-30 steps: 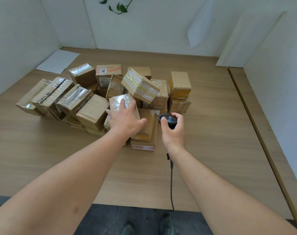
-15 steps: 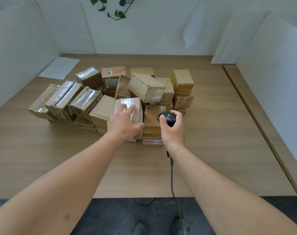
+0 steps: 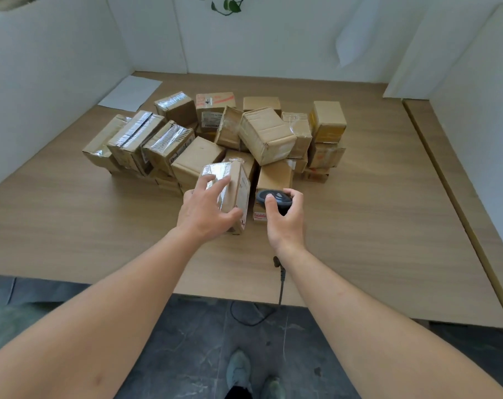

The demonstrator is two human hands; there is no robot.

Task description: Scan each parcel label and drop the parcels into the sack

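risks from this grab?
1. The left hand grips a taped parcel at the front of the pile; pulling it might shift the parcels leaning beside it.
2. The glossy tape may let the grip slip.
3. The scanner cable hanging off the table edge could snag.

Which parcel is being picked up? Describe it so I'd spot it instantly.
Find the heap of cardboard boxes on the wooden table. At its near edge, the left hand grips one small parcel; shiny clear tape covers its top, and it alone is held.
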